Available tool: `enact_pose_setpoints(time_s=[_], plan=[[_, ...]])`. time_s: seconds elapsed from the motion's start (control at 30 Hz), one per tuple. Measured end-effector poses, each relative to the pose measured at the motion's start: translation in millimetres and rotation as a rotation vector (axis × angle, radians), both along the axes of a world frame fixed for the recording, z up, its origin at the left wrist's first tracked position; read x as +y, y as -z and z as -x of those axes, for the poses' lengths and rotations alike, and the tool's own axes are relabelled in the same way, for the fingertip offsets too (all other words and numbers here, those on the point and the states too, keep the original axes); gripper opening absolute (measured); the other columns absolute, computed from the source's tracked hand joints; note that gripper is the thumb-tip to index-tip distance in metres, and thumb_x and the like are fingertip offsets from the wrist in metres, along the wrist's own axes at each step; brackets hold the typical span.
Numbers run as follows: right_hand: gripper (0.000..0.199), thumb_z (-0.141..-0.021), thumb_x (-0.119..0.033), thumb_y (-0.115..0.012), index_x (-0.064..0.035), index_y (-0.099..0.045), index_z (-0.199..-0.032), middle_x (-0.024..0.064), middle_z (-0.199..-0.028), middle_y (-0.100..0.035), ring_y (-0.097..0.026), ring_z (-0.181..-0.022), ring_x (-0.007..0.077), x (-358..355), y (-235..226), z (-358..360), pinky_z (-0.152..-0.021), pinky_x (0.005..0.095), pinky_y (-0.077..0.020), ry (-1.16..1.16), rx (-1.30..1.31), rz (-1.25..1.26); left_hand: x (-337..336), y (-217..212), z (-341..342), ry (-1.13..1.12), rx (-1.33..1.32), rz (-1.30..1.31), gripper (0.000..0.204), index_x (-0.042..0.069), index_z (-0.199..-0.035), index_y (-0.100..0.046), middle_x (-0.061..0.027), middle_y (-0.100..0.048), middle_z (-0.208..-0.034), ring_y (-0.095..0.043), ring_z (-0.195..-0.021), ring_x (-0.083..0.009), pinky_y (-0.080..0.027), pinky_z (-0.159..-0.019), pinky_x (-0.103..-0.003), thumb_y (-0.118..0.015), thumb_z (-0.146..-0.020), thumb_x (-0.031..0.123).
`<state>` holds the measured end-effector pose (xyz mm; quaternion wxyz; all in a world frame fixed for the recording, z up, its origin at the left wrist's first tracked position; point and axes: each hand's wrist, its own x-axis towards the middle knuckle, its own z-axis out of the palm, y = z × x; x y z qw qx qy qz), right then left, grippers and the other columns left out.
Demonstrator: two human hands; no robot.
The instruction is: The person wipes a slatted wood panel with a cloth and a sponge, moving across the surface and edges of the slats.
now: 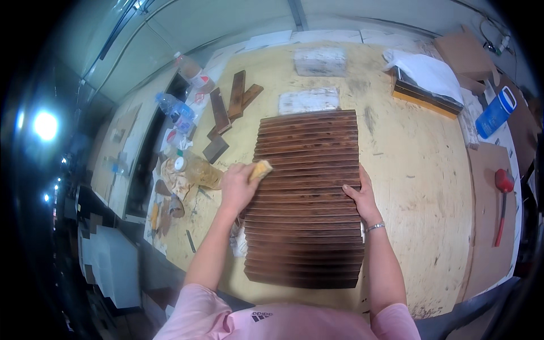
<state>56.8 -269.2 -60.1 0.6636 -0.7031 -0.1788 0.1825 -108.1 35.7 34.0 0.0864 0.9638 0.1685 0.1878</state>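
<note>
A dark brown slatted wooden panel (306,198) lies on the worktable, its ridges running from left to right. At the panel's left edge my left hand (237,186) is closed around a small yellow sponge (261,170), which touches or hovers just over the slats; I cannot tell which. On the opposite edge my right hand (362,195) grips the panel, thumb on top and the fingers along its side. Part of a white wrapped support shows beneath the panel's lower left side.
Wood offcuts (236,96) lie beyond my left hand. A bottle of yellowish liquid (198,171) lies close to that hand, near other plastic bottles (175,107). White wrapped blocks (320,61) sit behind the panel. At right are a blue bottle (496,113) and a red mallet (504,181).
</note>
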Motion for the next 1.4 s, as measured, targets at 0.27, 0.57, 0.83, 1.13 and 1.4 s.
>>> enact_pose_setpoints(time_s=[0.27,0.57,0.83,1.13,1.4], plan=[[0.085,-0.087,-0.017,-0.074,0.0035,-0.029,-0.157,0.0209,-0.158,-0.035,-0.032,-0.148,0.0304,0,8,0,-0.122,0.0378,-0.023,0.017,-0.047,0.08,44,7,35,-0.285,0.151,-0.066,0.031,0.009,-0.108,-0.075,-0.0127,-0.067,-0.096,-0.063,-0.098,-0.0333,-0.051,-0.086,-0.045,-0.074,-0.078,0.018],[0.085,-0.088,-0.018,-0.072,0.0024,-0.028,-0.157,0.0203,-0.158,-0.036,-0.032,-0.147,0.0298,-2,2,0,-0.122,0.0377,-0.0233,-0.005,-0.075,0.075,24,8,20,-0.199,0.034,-0.038,0.03,0.007,-0.106,-0.074,-0.0133,-0.068,-0.096,-0.062,-0.096,-0.0348,-0.051,-0.083,-0.045,-0.076,-0.078,0.017],[0.085,-0.088,-0.018,-0.073,0.002,-0.028,-0.158,0.0204,-0.16,-0.034,-0.031,-0.149,0.0291,-2,9,-3,-0.123,0.0373,-0.0226,-0.012,-0.038,0.055,-26,6,-15,0.141,0.048,0.004,0.032,0.009,-0.107,-0.075,-0.0101,-0.065,-0.093,-0.062,-0.096,-0.0309,-0.051,-0.086,-0.042,-0.075,-0.075,0.01],[0.086,-0.088,-0.018,-0.073,0.0033,-0.027,-0.157,0.02,-0.16,-0.034,-0.034,-0.147,0.0287,1,0,-1,-0.122,0.0361,-0.0242,-0.025,0.007,0.006,51,3,60,-0.234,0.132,-0.028,0.034,0.007,-0.109,-0.074,-0.0123,-0.065,-0.093,-0.061,-0.097,-0.0331,-0.05,-0.087,-0.045,-0.074,-0.076,0.013],[0.086,-0.09,-0.019,-0.073,0.0037,-0.025,-0.158,0.0216,-0.16,-0.034,-0.034,-0.147,0.0282,-2,-9,1,-0.121,0.035,-0.0261,-0.063,0.019,0.02,21,8,57,-0.169,0.135,-0.019,0.03,0.008,-0.105,-0.076,-0.0122,-0.065,-0.094,-0.061,-0.099,-0.0325,-0.05,-0.086,-0.044,-0.074,-0.075,0.01]])
